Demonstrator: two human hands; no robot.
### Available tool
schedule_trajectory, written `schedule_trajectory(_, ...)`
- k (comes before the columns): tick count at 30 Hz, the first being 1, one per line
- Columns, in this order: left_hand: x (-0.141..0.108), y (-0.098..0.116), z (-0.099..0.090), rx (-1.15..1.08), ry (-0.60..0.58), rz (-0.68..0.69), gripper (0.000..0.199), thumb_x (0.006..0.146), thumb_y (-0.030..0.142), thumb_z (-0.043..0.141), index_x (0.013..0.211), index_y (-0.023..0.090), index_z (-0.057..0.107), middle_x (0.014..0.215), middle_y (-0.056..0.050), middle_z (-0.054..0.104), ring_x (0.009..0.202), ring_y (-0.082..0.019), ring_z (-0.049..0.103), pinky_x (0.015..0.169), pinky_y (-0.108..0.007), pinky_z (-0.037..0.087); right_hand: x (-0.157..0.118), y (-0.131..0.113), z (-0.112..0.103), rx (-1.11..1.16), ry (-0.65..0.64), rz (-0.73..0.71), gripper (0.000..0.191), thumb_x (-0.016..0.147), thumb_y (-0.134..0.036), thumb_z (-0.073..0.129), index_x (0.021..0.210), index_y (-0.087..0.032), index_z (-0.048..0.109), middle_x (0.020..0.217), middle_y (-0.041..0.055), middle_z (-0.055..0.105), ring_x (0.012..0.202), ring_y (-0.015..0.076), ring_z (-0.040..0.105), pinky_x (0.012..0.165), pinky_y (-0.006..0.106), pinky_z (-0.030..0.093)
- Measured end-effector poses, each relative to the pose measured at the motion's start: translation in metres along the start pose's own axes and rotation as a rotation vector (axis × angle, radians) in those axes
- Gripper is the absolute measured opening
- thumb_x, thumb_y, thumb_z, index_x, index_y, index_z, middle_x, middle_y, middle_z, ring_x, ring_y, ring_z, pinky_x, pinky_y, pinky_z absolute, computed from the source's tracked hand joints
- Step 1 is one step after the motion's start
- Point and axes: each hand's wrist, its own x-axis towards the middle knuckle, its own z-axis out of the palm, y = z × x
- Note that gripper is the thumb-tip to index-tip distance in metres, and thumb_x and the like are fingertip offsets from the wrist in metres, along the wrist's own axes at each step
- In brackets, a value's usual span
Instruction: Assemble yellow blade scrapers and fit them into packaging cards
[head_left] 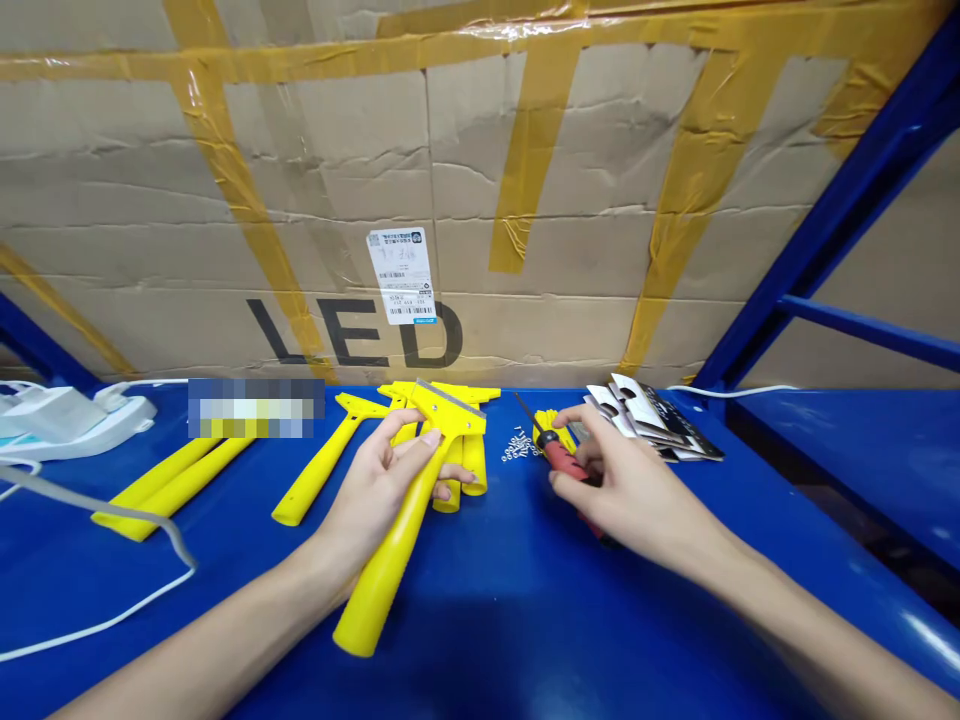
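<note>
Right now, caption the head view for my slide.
Left hand holds a yellow scraper; right hand grips a red-handled screwdriver.

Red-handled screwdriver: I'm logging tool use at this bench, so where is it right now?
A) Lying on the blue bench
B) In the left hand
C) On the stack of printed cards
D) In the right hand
D. The right hand wraps its fingers around the red-handled screwdriver, while the left hand holds a yellow scraper.

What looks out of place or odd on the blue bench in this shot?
A loose scatter of small silver metal parts lies on the blue bench between the yellow scrapers and the person's right hand, unlike the grouped scrapers. A pixelated patch also hides part of the bench's far side.
</note>
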Motion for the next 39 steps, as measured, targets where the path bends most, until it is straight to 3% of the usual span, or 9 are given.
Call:
schedule_trajectory(4,-0.002,0.003,0.003,-0.005,-0.003,-0.009,0.052,0.080,0.035,0.079,0.117,0.020,0.045,0.071,-0.001,0.071,0.059,-0.014,0.065,0.060,-0.023,0.051,0.003,-0.011,0.021,-0.191,-0.008,-0.113,0.029,0.081,-0.016,0.052,0.109,-0.025,0.049,0.069,-0.0045,0.056,0.059,0.0168,0.052,0.058,0.030,0.037)
schedule_trajectory(10,-0.002,-0.001,0.001,0.024,0.005,-0.016,0.061,0.078,0.037,0.080,0.125,0.020,0.043,0.069,0.000,0.070,0.060,-0.015,0.066,0.059,-0.023,0.051,0.002,-0.026,0.039,-0.333,-0.059,-0.076,0.023,0.081,-0.016,0.053,0.104,-0.021,0.052,0.088,0.0063,0.062,0.076,0.0216,0.058,0.065,0.032,0.037)
schedule_trajectory(16,-0.003,-0.004,0.001,0.047,-0.011,-0.016,0.060,0.082,0.037,0.077,0.127,0.019,0.042,0.069,0.000,0.070,0.058,-0.014,0.064,0.060,-0.022,0.051,0.002,-0.035,0.047,-0.427,-0.066,-0.030,0.022,0.084,-0.018,0.052,0.106,-0.020,0.052,0.099,0.0111,0.064,0.080,0.0253,0.064,0.065,0.033,0.037)
schedule_trajectory(22,0.000,-0.004,0.006,0.056,0.004,0.016,0.060,0.076,0.037,0.082,0.120,0.020,0.044,0.068,0.000,0.070,0.055,-0.015,0.064,0.058,-0.024,0.052,-0.002,-0.040,0.047,-0.439,-0.069,-0.009,0.014,0.093,-0.029,0.050,0.104,-0.021,0.055,0.105,0.0130,0.067,0.086,0.0301,0.068,0.063,0.033,0.036)
schedule_trajectory(25,0.001,-0.002,0.011,0.071,0.007,0.033,0.059,0.075,0.038,0.082,0.117,0.021,0.045,0.067,-0.001,0.071,0.055,-0.016,0.065,0.056,-0.024,0.051,0.001,-0.035,0.033,-0.337,-0.028,-0.069,0.018,0.098,-0.035,0.048,0.106,-0.022,0.058,0.099,0.0101,0.070,0.087,0.0267,0.068,0.067,0.033,0.040)
schedule_trajectory(29,0.008,0.002,0.027,0.104,-0.026,0.013,0.054,0.081,0.035,0.078,0.121,0.020,0.044,0.072,-0.004,0.074,0.056,-0.015,0.068,0.054,-0.021,0.050,0.010,-0.010,-0.011,-0.286,0.168,-0.109,0.019,0.097,-0.032,0.049,0.107,-0.022,0.061,0.078,0.0045,0.070,0.071,0.0221,0.065,0.063,0.031,0.041)
schedule_trajectory(33,0.019,0.003,0.057,0.094,-0.078,-0.078,0.053,0.090,0.025,0.070,0.133,0.022,0.038,0.087,-0.010,0.077,0.071,-0.022,0.076,0.056,-0.024,0.056,0.021,0.025,-0.059,-0.487,0.458,-0.033,0.019,0.091,-0.030,0.056,0.100,-0.019,0.068,0.095,0.0102,0.075,0.088,0.0275,0.069,0.074,0.035,0.046)
schedule_trajectory(36,0.025,0.001,0.081,0.079,-0.155,-0.108,0.055,0.095,0.022,0.063,0.140,0.022,0.032,0.089,-0.013,0.078,0.076,-0.023,0.077,0.058,-0.024,0.058,0.025,0.045,-0.077,-0.569,0.396,0.084,0.036,0.088,-0.037,0.060,0.116,-0.017,0.070,0.108,0.0142,0.076,0.099,0.0337,0.069,0.079,0.039,0.047)
schedule_trajectory(39,0.025,-0.001,0.099,0.085,-0.200,-0.128,0.053,0.097,0.023,0.061,0.142,0.017,0.033,0.083,-0.013,0.077,0.069,-0.020,0.076,0.055,-0.020,0.056,0.027,0.054,-0.079,-0.599,0.276,0.129,0.047,0.085,-0.038,0.063,0.127,-0.018,0.067,0.104,0.0149,0.077,0.096,0.0348,0.071,0.076,0.039,0.047)
